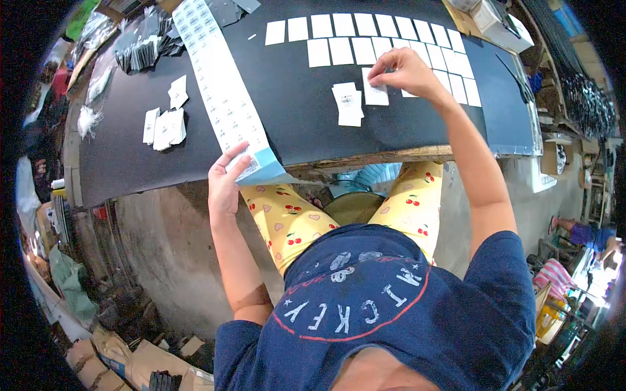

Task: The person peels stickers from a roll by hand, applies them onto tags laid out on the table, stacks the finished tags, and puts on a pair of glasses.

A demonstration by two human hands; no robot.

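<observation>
My left hand (228,176) pinches the near end of a long sheet of printed labels (225,91), where its blue backing (268,171) hangs at the table edge. My right hand (401,70) has its fingertips together on the top of a white card (375,94). Rows of white cards (342,51) lie beyond and beside that hand, some partly hidden by it. Just left of the touched card is a small overlapping pile of printed cards (348,104).
More printed cards (168,128) lie on the black table (293,130) at left. Black pieces in plastic (140,52) sit at the back left. A white box (499,26) stands at the back right. A person (583,236) is at far right.
</observation>
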